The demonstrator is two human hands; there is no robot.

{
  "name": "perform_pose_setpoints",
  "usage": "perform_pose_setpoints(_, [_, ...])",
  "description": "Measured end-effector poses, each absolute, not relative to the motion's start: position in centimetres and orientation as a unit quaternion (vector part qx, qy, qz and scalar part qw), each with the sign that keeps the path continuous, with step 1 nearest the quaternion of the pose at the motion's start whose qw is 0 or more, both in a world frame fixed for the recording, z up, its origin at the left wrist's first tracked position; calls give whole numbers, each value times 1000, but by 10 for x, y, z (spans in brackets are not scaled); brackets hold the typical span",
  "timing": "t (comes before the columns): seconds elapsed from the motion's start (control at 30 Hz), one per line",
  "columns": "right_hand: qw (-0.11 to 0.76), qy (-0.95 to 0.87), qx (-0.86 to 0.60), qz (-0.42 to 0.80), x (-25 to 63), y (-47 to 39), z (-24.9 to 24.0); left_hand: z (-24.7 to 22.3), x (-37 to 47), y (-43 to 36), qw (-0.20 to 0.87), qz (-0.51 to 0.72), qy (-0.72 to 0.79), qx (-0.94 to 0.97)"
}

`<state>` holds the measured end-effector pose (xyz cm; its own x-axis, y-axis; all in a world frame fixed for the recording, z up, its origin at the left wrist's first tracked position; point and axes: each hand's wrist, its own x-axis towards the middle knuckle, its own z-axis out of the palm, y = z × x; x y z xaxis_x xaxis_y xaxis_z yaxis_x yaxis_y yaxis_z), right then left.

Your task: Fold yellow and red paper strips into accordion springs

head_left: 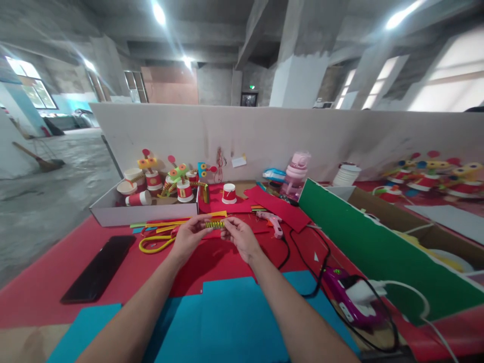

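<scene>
Between both hands, above the red tabletop, is a folded paper spring (215, 225) in yellow and dark stripes. My left hand (192, 233) pinches its left end, while my right hand (241, 234) grips the right end with fingertips and thumb. Just beyond stands a small red and white paper cup (229, 193). Yellow-handled scissors (157, 244) lie beside my left hand, near several coloured paper strips (162, 225). To the right of my right hand rests a pink glue gun (271, 222) with a black cord.
A white box (143, 214) at the left holds cups and finished paper-cup figures. A black phone (99, 269) lies at the front left. Blue sheets (234, 317) cover the near edge. A green-sided box (363, 242) and purple power strip (351, 297) with cables occupy the right.
</scene>
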<state>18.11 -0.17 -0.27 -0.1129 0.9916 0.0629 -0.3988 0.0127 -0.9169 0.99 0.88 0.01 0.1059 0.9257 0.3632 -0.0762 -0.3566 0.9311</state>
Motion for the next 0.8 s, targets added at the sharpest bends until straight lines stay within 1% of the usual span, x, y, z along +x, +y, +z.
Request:
perform_pose_setpoints(0.1, [605, -448, -355, 554, 183, 0, -1, 6, 8, 6, 539, 568, 320, 533])
perform_pose_setpoints(0.23, [606, -496, -349, 515, 184, 3, -2, 6, 6, 7, 574, 567, 307, 504])
perform_pose_setpoints(0.37, [586, -537, -345, 499, 185, 4, -6, 2, 5, 9, 560, 564, 335, 507])
perform_pose_setpoints(0.53, [589, -522, -351, 508, 186, 6, -7, 2, 6, 9, 530, 575, 359, 509])
perform_pose_setpoints(0.67, [576, -537, -375, 489, 188, 7, -8, 4, 6, 9, 517, 579, 364, 514])
perform_pose_setpoints(0.8, [592, -537, -384, 463, 193, 8, -6, 5, 1, 11, 501, 582, 374, 520])
